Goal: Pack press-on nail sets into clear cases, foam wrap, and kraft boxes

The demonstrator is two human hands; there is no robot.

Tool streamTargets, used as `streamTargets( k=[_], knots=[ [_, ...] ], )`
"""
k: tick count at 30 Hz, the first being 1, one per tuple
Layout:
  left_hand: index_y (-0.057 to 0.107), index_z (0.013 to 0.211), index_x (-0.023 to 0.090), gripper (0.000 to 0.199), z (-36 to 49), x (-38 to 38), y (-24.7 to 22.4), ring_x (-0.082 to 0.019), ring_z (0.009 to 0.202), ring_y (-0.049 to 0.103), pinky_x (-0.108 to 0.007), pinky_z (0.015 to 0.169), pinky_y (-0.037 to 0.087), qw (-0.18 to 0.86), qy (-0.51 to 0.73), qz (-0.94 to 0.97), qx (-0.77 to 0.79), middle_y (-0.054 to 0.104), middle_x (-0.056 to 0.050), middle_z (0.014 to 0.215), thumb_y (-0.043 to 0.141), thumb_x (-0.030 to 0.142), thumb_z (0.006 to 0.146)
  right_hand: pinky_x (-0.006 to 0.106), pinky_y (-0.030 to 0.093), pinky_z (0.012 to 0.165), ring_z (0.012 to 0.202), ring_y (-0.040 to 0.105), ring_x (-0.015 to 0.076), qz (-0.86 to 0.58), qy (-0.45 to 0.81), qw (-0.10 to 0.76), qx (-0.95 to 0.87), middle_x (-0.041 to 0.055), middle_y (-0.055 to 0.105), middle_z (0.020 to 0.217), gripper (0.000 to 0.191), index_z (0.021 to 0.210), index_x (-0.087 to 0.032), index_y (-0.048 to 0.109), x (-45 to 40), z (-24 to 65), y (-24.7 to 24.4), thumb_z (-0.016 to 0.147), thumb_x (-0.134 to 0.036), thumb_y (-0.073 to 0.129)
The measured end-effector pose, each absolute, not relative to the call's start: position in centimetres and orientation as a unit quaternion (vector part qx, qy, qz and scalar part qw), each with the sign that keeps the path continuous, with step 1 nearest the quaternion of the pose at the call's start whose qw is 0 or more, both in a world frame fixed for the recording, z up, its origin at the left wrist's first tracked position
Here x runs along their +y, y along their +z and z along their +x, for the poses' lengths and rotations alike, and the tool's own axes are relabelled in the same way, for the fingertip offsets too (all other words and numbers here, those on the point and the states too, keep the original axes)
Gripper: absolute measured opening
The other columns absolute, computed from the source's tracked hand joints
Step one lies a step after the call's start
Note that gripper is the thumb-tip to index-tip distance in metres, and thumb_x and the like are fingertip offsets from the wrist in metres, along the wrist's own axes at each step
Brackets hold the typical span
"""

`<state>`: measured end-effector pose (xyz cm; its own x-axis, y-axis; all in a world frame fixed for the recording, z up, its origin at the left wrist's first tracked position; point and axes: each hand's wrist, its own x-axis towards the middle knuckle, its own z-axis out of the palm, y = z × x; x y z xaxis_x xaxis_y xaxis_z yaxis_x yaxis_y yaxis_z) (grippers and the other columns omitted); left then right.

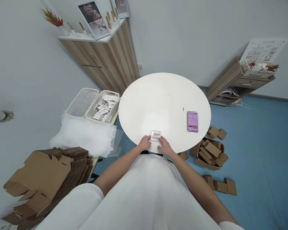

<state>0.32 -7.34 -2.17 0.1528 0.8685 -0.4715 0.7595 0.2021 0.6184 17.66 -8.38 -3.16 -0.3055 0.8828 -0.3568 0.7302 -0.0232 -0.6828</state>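
A small clear plastic case (156, 135) is at the near edge of the round white table (163, 95). Rows of small pinkish pieces that look like press-on nails show inside it. My left hand (145, 143) grips the case's left edge between thumb and fingers. On the other side, my right hand (165, 146) has its fingertips at the right edge, with the thumb lower down. Whether the case rests on the tabletop or is slightly raised I cannot tell. To the right on the same table lies a purple, pixelated rectangle (192, 121).
Left of the table stand a white basket of cards (103, 107), white sheets (86, 134) and stacked flat cardboard (43, 179). A box of small brown cartons (210, 153) sits on the floor at right. A wooden cabinet (105, 60) and a shelf unit (235, 83) line the wall.
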Motion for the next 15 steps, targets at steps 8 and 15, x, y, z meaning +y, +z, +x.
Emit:
streamTargets(
  k=[8, 15],
  knots=[
    [0.031, 0.13, 0.021, 0.063, -0.6, -7.0, -1.6, -0.027, 0.122, 0.031, -0.04, 0.094, 0.032, 0.269, 0.042, 0.758, 0.592, 0.031, -0.011, 0.135, 0.052, 0.025, 0.071, 0.044, 0.032, 0.098, 0.126, 0.028, 0.0275, -0.669, 0.297, 0.088, -0.676, 0.013, 0.03, 0.137, 0.065, 0.134, -0.015, 0.025, -10.1, 18.3, -3.4, 0.074, -0.028, 0.046],
    [0.039, 0.122, 0.023, 0.063, -0.7, -5.1, -2.1, -0.027, 0.122, 0.032, -0.038, 0.096, 0.03, 0.279, 0.012, 0.825, 0.491, 0.03, -0.01, 0.138, 0.062, 0.022, 0.064, 0.039, 0.045, 0.082, 0.097, 0.056, 0.0254, -0.744, 0.43, 0.18, -0.48, 0.0163, 0.048, 0.121, 0.082, 0.136, -0.012, 0.017, -9.4, 17.6, -3.6, 0.067, -0.035, 0.055]
  ],
)
